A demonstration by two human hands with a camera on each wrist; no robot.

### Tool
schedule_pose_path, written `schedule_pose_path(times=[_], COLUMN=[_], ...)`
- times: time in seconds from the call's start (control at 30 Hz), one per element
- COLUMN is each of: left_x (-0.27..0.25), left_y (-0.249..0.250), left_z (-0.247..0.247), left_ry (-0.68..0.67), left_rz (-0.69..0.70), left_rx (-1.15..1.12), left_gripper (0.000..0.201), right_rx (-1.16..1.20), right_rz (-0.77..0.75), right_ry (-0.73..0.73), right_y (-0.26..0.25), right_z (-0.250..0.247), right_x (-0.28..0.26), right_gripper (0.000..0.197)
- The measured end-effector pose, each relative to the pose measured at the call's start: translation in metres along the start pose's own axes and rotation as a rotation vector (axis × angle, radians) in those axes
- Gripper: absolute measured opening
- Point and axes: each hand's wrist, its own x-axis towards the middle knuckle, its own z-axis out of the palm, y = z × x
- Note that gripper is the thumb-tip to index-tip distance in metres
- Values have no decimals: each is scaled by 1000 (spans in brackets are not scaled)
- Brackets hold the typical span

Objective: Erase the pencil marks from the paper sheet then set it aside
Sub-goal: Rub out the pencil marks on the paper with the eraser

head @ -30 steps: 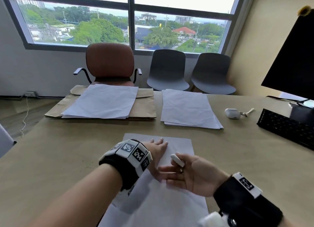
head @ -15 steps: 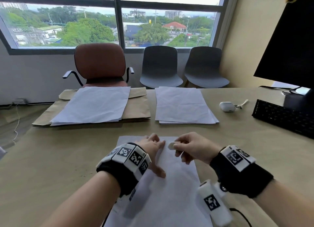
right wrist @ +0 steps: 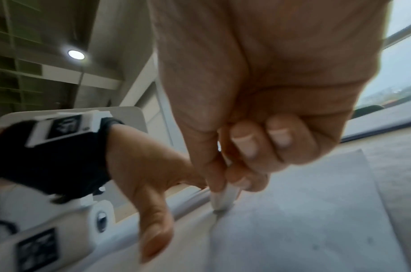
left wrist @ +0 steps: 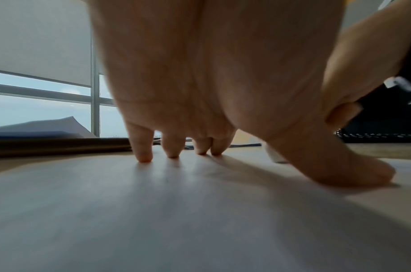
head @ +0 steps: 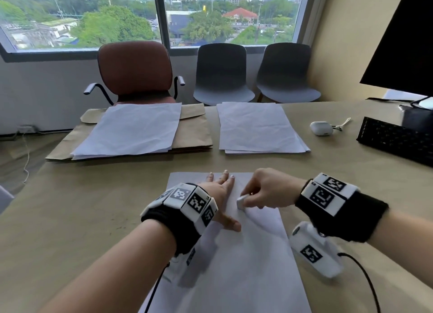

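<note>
A white paper sheet [head: 246, 266] lies lengthwise on the tan table in front of me. My left hand [head: 220, 191] lies flat on its upper part, fingers spread and thumb out, pressing it down; the left wrist view shows the fingertips [left wrist: 144, 156] on the sheet [left wrist: 176, 211]. My right hand [head: 264, 188] pinches a small white eraser [head: 242, 201] whose lower end touches the paper just right of the left hand. In the right wrist view the eraser [right wrist: 223, 198] sits between thumb and fingers with its tip on the sheet [right wrist: 316, 220]. I cannot make out pencil marks.
Two stacks of white paper lie at the far side: one [head: 131, 130] on brown envelopes [head: 194, 134], one [head: 257, 127] to its right. An earbud case [head: 321, 127], a black keyboard [head: 396, 141] and a monitor [head: 405, 43] stand at right. Chairs [head: 133, 71] line the far edge.
My right hand turned over from palm-up, carried the eraser forward and lowered it onto the sheet beside the left hand. The left hand stayed pressed on the paper.
</note>
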Motion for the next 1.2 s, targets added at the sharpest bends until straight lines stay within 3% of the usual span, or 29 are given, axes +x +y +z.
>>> schedule_pose_path(times=[0.03, 0.2, 0.3, 0.37, 0.43, 0.6, 0.93, 1.03, 1.2], left_x=[0, -2, -1, 3, 6, 6, 5, 8, 7], left_y=[0, 2, 1, 0, -3, -4, -4, -4, 3], left_z=[0, -1, 1, 2, 3, 4, -3, -2, -1], left_ry=[-1, -6, -10, -18, -18, -1, -58, -20, 5], left_rz=[3, 2, 5, 8, 13, 42, 35, 27, 6], left_rx=[0, -4, -10, -18, -29, -35, -3, -49, -10], left_gripper=[120, 117, 118, 119, 122, 122, 119, 114, 116], right_rx=[3, -76, -37, 32, 49, 95, 96, 80, 52], right_rz=[5, -38, -75, -86, -53, 54, 54, 42, 1], right_ry=[23, 312, 139, -63, -150, -73, 117, 83, -106], right_y=[1, 4, 5, 5, 4, 7, 13, 12, 8], right_z=[-2, -6, 0, 4, 3, -10, -7, -3, 5], right_x=[3, 23, 11, 0, -5, 9, 20, 11, -13], right_gripper=[11, 19, 13, 29, 38, 14, 20, 16, 14])
